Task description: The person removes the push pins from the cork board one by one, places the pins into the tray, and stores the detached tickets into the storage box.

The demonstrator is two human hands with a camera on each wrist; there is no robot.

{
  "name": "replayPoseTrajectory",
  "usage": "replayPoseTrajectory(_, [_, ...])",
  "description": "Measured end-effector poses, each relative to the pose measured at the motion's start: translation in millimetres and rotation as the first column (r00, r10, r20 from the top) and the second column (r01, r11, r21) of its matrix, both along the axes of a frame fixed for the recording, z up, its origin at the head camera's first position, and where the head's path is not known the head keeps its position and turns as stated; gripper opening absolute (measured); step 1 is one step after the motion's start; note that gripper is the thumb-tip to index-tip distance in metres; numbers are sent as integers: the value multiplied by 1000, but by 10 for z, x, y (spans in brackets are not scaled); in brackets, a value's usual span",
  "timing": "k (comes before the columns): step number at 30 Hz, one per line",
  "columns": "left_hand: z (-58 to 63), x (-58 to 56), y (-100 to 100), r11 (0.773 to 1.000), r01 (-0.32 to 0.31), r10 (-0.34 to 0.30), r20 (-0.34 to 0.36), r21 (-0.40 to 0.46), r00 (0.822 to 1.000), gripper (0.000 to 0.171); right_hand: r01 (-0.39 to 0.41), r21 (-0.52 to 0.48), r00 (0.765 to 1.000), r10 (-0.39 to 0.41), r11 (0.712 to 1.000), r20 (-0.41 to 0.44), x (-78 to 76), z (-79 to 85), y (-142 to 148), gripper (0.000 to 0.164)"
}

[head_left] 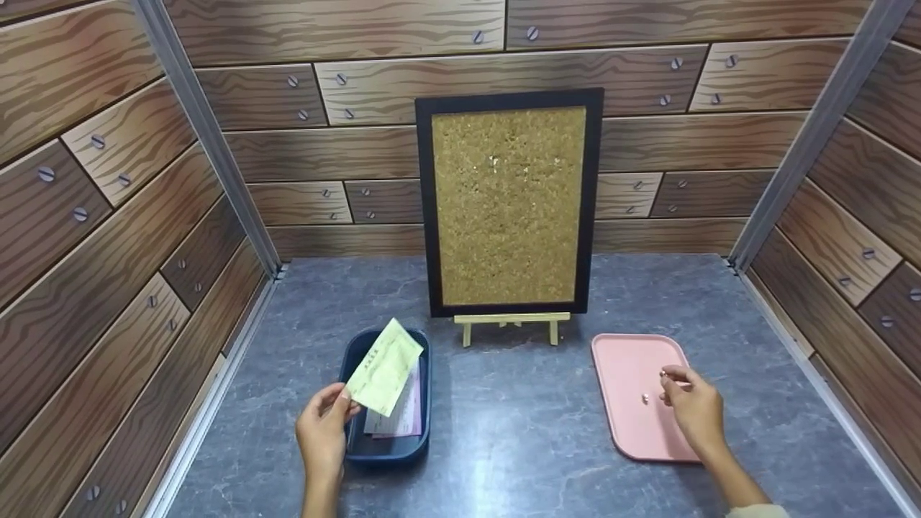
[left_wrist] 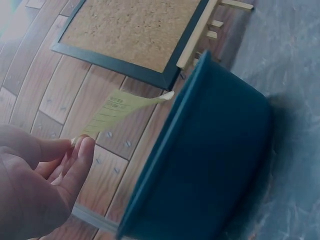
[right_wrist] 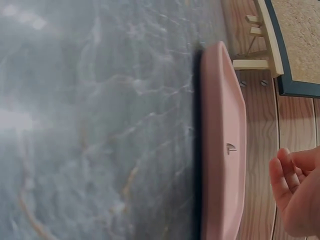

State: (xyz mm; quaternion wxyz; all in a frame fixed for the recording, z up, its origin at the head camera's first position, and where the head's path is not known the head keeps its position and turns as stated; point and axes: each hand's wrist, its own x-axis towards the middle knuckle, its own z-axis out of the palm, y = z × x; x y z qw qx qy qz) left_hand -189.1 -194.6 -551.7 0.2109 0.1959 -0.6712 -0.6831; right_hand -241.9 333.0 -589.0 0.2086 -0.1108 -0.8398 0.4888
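My left hand (head_left: 325, 424) pinches a yellow-green paper note (head_left: 385, 368) by its lower left corner, above a dark blue bin (head_left: 424, 424). Printed lines show on the note, and in the left wrist view its far end curls. Inside the bin lie white and pink-purple papers (head_left: 403, 417). Over a pink tray (head_left: 624, 432), my right hand (head_left: 698, 414) has thumb and fingers together on a tiny shiny thumbtack (head_left: 663, 373). In the right wrist view the fingers cover it. Another small metal thumbtack (right_wrist: 230, 148) lies on the tray.
A black-framed cork board (head_left: 511, 208) stands at the back on a small wooden easel (head_left: 512, 318), between bin and tray. Its cork has a few pale worn spots. Wood-patterned walls (head_left: 331, 155) enclose the grey marbled table (head_left: 504, 417) on the left, back and right.
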Motion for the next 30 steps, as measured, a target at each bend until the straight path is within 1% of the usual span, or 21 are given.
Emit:
replayPoseTrajectory(5, [-64, 6, 16, 1000, -3, 4, 41, -29, 999, 26, 15, 32, 1000, -16, 999, 10, -16, -55, 21, 18])
replayPoseTrajectory(9, [-105, 6, 38, 998, -6, 12, 88, -60, 996, 25, 40, 87, 999, -43, 995, 32, -29, -107, 59, 18])
replayPoseTrajectory(13, [-119, 17, 47, 996, -7, 16, 105, -91, 994, 24, 68, 138, 995, -77, 988, 56, -36, -154, 103, 18])
replayPoseTrajectory(17, [-121, 44, 47, 991, -2, 18, 120, -134, 993, 24, 81, 168, 994, -91, 982, 54, -37, -180, 131, 18])
replayPoseTrajectory(20, [-111, 74, 30, 980, 9, 20, 144, -198, 989, 24, 91, 204, 994, -102, 975, 45, -36, -192, 146, 19])
replayPoseTrajectory(24, [-82, 112, 2, 952, 17, 43, 187, -306, 982, 26, 103, 237, 991, -120, 966, 59, -25, -169, 159, 22])
replayPoseTrajectory(28, [-45, 123, 14, 934, 28, 53, 215, -357, 975, 28, 107, 223, 991, -122, 969, 51, -3, -112, 114, 23])
replayPoseTrajectory(30, [-38, 110, 40, 930, 29, 47, 198, -365, 979, 28, 107, 212, 993, -115, 971, 25, 3, -77, 59, 23])
